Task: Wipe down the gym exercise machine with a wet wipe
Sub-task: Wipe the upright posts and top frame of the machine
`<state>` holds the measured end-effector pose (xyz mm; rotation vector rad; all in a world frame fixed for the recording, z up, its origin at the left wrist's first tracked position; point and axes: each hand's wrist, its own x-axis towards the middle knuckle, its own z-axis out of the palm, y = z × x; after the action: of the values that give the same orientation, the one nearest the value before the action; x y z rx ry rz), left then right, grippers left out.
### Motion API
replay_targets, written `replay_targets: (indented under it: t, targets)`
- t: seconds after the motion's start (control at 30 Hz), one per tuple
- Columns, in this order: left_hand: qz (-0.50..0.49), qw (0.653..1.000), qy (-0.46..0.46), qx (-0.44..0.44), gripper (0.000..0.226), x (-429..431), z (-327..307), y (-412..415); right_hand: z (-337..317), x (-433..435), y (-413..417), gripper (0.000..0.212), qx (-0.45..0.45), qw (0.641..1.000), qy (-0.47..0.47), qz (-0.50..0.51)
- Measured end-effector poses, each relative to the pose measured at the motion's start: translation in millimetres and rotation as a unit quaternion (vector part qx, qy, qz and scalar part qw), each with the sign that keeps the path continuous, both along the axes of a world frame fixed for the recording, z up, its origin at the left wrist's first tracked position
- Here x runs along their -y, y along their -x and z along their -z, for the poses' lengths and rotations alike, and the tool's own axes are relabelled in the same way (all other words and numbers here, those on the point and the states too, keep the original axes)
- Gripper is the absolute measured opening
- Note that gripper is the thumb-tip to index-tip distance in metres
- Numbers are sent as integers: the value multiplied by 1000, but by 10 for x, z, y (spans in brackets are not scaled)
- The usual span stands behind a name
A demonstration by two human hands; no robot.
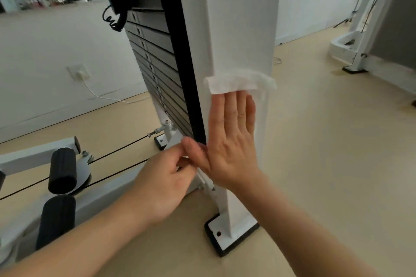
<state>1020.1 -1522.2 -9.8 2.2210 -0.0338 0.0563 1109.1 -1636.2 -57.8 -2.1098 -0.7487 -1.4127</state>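
Right hand flat on the white upright post of the machine, fingers straight and close together, palm to the metal. The wet wipe sits at the fingertips and just above them, a folded band pressed against the post's face and lapping round its right edge. So the wipe is up-post from the hand, and its long side runs across the post, while the post's long axis runs floor to ceiling. Any stroke, by this reading, goes along that axis, up or down.

Left hand is lower and to the left, off the post. Its fingers are curled, with the tips meeting right beside the right thumb. It is too blurred to tell whether they pinch anything. The right hand is plainly the nearer one to the wipe and the only one on it.

The count: one wipe, one post under it, one black weight stack just left of the post, two cables running low to the left, two black foam rollers, and one footplate at the post's base. The lower post, from the palm down to that foot, looks like the stretch left to cover.
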Motion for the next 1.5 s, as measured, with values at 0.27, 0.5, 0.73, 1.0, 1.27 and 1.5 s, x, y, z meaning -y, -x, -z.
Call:
replay_targets:
  t: [0.27,0.5,0.73,1.0,1.27,1.5]
  targets:
    - [-6,988,-100,118,36,-212,21,49,-68,671,-111,40,204,835,511,-15]
    - [5,975,-58,217,27,-265,-189,-5,-1437,408,-244,29,273,836,464,-101]
    - [24,978,-25,207,16,-313,-412,-112,-1287,468,-163,20,226,788,537,-198]
    - [45,972,178,148,16,-180,-578,-342,-1628,549,-201,25,278,747,586,-147]
    - [-29,983,93,153,21,-289,-449,-376,-656,536,-72,53,196,698,684,76]
    - [-26,996,-23,79,28,-232,-195,-332,-96,584,-52,43,179,624,761,-3]
